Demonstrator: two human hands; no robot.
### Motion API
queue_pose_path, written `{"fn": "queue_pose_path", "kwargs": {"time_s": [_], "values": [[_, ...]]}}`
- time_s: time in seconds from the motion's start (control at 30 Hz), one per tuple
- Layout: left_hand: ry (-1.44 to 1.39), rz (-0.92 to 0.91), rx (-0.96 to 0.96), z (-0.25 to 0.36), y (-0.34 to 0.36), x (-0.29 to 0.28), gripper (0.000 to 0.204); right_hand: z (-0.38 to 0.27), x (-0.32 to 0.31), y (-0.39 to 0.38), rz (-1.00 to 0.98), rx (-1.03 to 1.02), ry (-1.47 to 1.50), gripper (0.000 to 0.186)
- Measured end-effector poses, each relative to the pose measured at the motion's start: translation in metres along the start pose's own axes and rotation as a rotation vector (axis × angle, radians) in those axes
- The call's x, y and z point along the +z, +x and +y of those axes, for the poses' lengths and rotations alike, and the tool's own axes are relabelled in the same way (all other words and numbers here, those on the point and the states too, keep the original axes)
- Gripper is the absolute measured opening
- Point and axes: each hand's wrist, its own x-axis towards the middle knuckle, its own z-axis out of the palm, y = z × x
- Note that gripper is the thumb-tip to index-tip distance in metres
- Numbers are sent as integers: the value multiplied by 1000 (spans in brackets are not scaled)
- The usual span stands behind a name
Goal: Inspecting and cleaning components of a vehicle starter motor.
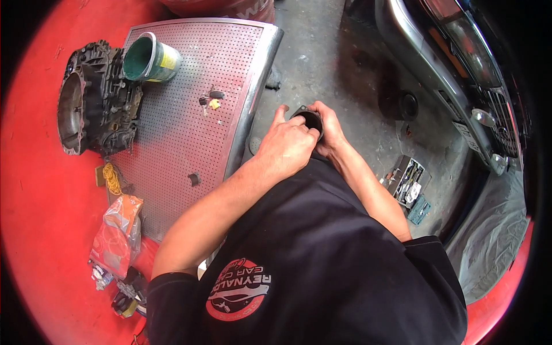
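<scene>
Both hands meet at chest height, beyond the perforated metal tabletop's (pixel 190 115) right edge. The right hand (pixel 328 129) cups a short dark metal ring (pixel 309 119), its open end facing up. The left hand (pixel 286 146) closes over its near rim, fingers curled, equally close. Bare concrete floor (pixel 345 69) lies below.

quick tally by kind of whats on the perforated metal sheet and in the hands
Dark round ring-shaped part, held by left hand and right hand: 1
Green plastic cup lying on its side: 1
Dark gearbox housing at the sheet's left edge: 1
Cluster of small parts mid-sheet: 1
Small dark clip near the sheet's lower edge: 1
Total: 5
</scene>
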Motion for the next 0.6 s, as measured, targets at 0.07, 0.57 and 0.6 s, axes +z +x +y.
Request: {"fn": "queue_pose_path", "kwargs": {"time_s": [0.07, 0.57, 0.6], "values": [[57, 114, 40, 2, -3, -1, 12, -2, 2, -4, -12, -29, -9, 29], [-48, -44, 32, -10, -8, 12, 19, 15, -7, 6, 110, -120, -253, 33], [-69, -67, 2, -9, -6, 15, 18, 15, -7, 9, 136, -93, -242, 32]]}}
